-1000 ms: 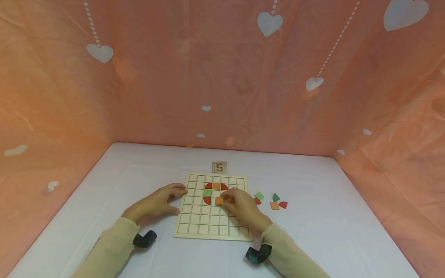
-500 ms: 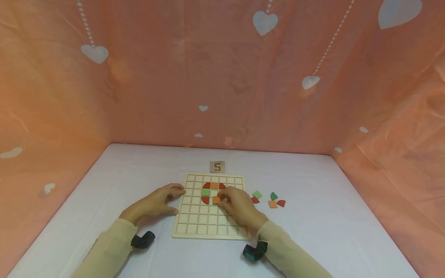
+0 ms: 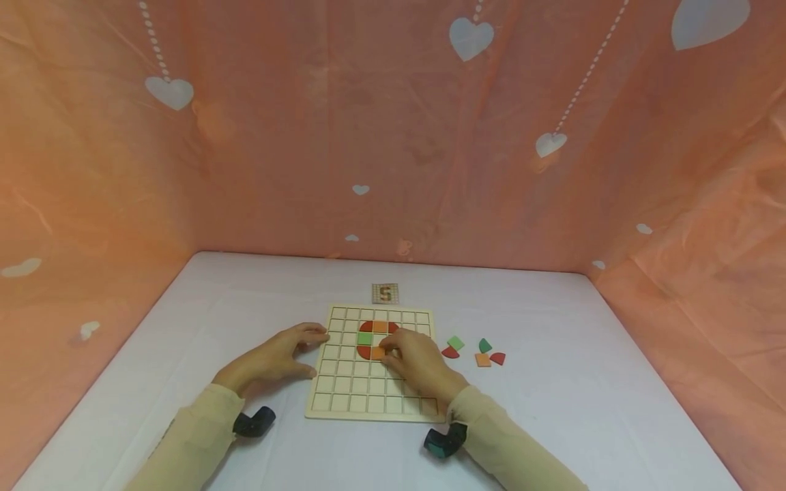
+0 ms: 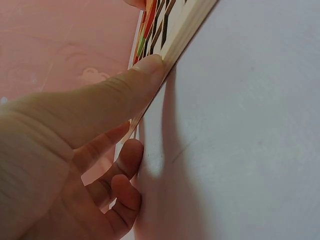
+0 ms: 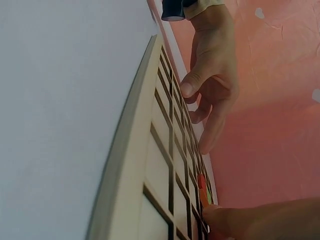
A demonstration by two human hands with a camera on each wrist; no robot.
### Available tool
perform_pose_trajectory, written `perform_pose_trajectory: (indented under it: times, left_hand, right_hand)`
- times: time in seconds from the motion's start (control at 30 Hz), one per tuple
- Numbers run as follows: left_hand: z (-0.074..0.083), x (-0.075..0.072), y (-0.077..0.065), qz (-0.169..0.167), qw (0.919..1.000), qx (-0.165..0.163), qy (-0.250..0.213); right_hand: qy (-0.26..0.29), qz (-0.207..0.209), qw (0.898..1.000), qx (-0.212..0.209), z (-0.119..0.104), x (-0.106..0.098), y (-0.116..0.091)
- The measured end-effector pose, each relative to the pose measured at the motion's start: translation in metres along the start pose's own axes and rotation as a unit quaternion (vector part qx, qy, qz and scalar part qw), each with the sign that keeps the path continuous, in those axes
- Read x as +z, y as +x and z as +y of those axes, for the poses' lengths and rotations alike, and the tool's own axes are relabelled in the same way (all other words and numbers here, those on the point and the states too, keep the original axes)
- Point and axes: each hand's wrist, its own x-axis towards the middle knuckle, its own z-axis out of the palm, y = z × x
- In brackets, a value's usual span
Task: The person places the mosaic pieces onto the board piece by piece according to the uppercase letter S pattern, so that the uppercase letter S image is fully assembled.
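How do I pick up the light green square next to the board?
Probably pinch the light green square by its far-left and near-right edges, coming down from above on its right. It lies flat and turned like a diamond, and those edges look free, while a red piece sits by its near-left edge.

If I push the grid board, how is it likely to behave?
The grid board is probably stiff: its edge looks straight and wood-like. It would likely slide rather than roll or tip, since it lies flat on the white table. The light green square on it would probably travel along, sitting within one cell.
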Motion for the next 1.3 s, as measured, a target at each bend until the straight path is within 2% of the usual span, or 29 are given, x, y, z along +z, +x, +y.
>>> perform_pose_trajectory:
  times: [0.2, 0.67, 1.03, 1.3]
  left_hand:
    - [-0.0003, 0.0003, -0.0002, -0.002, 0.9999, 0.014, 0.004]
    - [0.0003, 0.0013, 0.0007, -0.001, 1.0000, -0.001, -0.006]
    - [0.0019, 0.0000, -0.0013, -0.003, 1.0000, 0.005, 0.005]
    - [0.0026, 0.0005, -0.0014, -0.003, 1.0000, 0.007, 0.000]
  right_hand:
    - [0.006, -0.003, 1.000, 0.016, -0.0002, 0.0011, 0.0008]
    - [0.007, -0.011, 1.000, 0.004, -0.0006, -0.0001, 0.0012]
    - [0.016, -0.005, 1.000, 0.019, -0.0022, 0.0000, 0.0010]
    - [0.013, 0.001, 1.000, 0.011, -0.0020, 0.0003, 0.0014]
